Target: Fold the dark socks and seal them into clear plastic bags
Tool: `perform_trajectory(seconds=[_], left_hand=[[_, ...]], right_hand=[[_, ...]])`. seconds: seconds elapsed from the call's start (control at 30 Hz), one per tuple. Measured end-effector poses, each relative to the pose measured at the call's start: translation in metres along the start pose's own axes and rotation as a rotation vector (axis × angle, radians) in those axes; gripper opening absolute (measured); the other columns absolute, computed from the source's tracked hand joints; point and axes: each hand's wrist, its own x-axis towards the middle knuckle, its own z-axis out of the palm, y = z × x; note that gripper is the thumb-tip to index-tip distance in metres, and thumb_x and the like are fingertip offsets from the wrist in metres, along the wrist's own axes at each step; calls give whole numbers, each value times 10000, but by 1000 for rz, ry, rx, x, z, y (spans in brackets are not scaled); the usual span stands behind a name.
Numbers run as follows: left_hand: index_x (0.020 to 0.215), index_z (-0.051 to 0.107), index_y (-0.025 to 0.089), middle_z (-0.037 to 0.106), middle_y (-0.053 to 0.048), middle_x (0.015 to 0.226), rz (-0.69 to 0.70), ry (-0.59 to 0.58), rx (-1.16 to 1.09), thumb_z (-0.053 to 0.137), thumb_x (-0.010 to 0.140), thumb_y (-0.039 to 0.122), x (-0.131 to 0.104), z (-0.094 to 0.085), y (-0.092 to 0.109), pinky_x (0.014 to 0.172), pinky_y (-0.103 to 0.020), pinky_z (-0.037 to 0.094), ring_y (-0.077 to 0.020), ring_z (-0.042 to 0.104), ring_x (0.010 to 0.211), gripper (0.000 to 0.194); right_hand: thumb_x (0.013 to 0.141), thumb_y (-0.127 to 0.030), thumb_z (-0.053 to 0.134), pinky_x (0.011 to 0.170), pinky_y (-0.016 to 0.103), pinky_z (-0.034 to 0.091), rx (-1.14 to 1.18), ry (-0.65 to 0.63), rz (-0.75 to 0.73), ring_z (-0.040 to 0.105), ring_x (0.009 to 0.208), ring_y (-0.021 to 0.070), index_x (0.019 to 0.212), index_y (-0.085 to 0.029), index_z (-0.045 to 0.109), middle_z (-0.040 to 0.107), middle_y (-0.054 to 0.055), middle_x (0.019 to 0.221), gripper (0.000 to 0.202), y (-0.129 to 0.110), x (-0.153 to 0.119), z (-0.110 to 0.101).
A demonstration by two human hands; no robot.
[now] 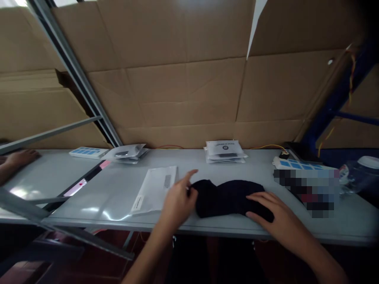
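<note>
A black cloth piece (226,197) with two rounded lobes lies on the grey table near its front edge. My left hand (180,199) is at its left end, index finger stretched out, thumb and other fingers closed on the cloth's edge. My right hand (269,209) rests on the right end, fingers apart, with thumb and fingertips touching the fabric. Just left of my left hand, a flat white translucent bag (155,189) with a small label lies on the table, partly behind that hand.
Packaged bags (225,150) are stacked at the back middle, others (128,153) at the back left. A blue-and-white box (299,163) and a clear plastic container (359,173) stand right. Another person's hand (22,159) rests far left, beyond a metal frame (74,75).
</note>
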Motion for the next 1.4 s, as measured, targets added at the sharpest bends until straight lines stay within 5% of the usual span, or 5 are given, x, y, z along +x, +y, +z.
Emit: perform_trajectory(seconds=[0.17,0.33,0.57,0.93,1.4], left_hand=[[1372,641,206,678,-32,845,-144,-43,202,537,886,190,-29,-32,-58,782,-371,534,-229,682,770,498],[1546,490,260,663,-127,1308,88,131,216,606,860,205,-30,-41,-39,1041,-533,542,-328,651,1176,699],[1091,794,303,745,-62,1263,362,-268,69,669,836,124,-10,-45,-30,1056,-447,574,-266,700,1172,336],[1094,758,203,777,-109,1067,223,-145,167,706,905,250,91,-31,-52,912,-410,564,-277,723,977,201],[894,582,213,645,-46,946,334,-205,147,666,994,368,15,-47,-46,837,-369,494,-236,595,918,203]], right_hand=[[980,-501,643,1086,567,552,-22,12,-37,682,1221,335,1217,-335,780,731,78,1295,320,8,-8,-3],[1000,-443,620,1134,595,495,1,28,-80,706,1141,314,1179,-323,779,761,73,1203,267,4,-2,-1],[993,-388,620,1008,542,538,1,28,-90,729,1051,296,1035,-328,781,785,35,1079,177,5,2,-9],[956,-322,615,953,467,533,32,-126,-41,707,1024,296,1039,-205,762,778,104,1067,206,20,124,-26],[921,-360,758,1031,478,517,247,-96,-99,656,1139,274,875,-247,656,726,61,1165,159,-47,65,0]])
